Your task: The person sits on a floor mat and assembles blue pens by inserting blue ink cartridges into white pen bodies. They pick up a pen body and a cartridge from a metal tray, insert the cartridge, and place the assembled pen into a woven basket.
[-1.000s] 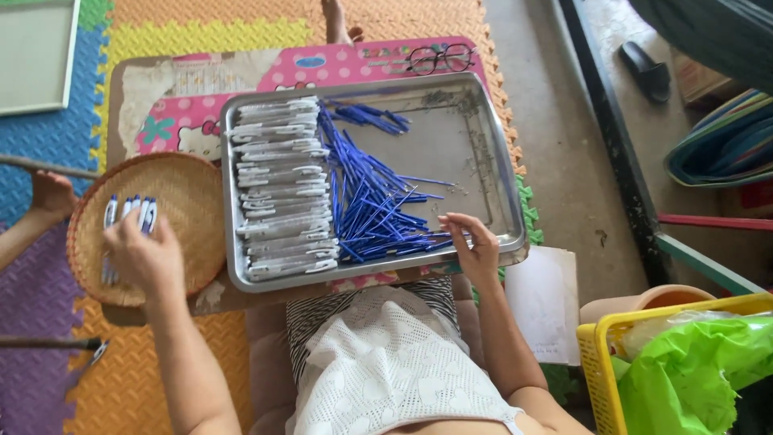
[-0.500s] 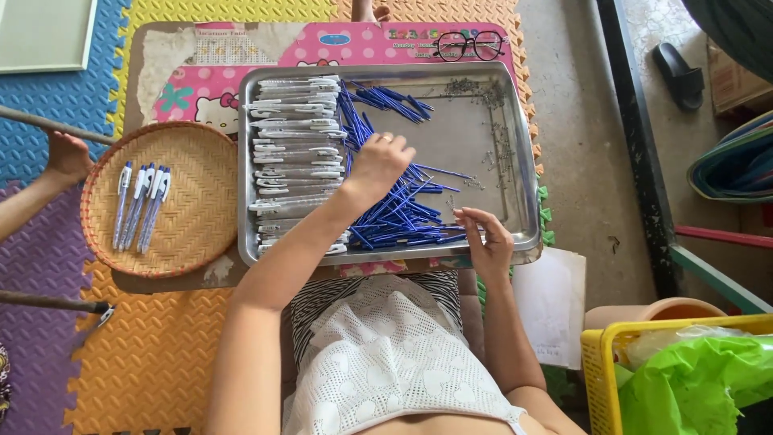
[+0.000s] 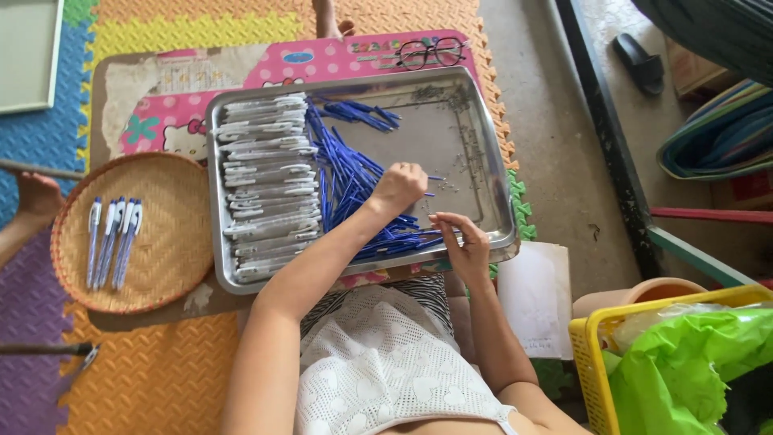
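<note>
A metal tray (image 3: 501, 169) rests on a low pink board over my lap. It holds a stack of white pen barrels (image 3: 266, 185) on its left and a pile of blue ink refills (image 3: 346, 173) in the middle. My left hand (image 3: 398, 187) reaches across the pile, its fingers curled down on a blue refill at the pile's right edge. My right hand (image 3: 460, 242) is at the tray's near right corner, pinching a thin blue refill. Several finished white-and-blue pens (image 3: 113, 242) lie in a round woven basket (image 3: 173, 242) left of the tray.
Eyeglasses (image 3: 431, 52) lie beyond the tray. Another person's limb (image 3: 32, 205) touches the woven basket's left rim. Pliers (image 3: 56, 350) lie on the foam mats. A paper sheet (image 3: 535, 298), a yellow basket (image 3: 592, 362) with a green bag (image 3: 700, 354), and a sandal (image 3: 640, 60) are to the right.
My left hand left the pens in the woven basket and swung right, over the blue refills, to the pile's right edge. My right hand stayed at the tray's near right corner.
</note>
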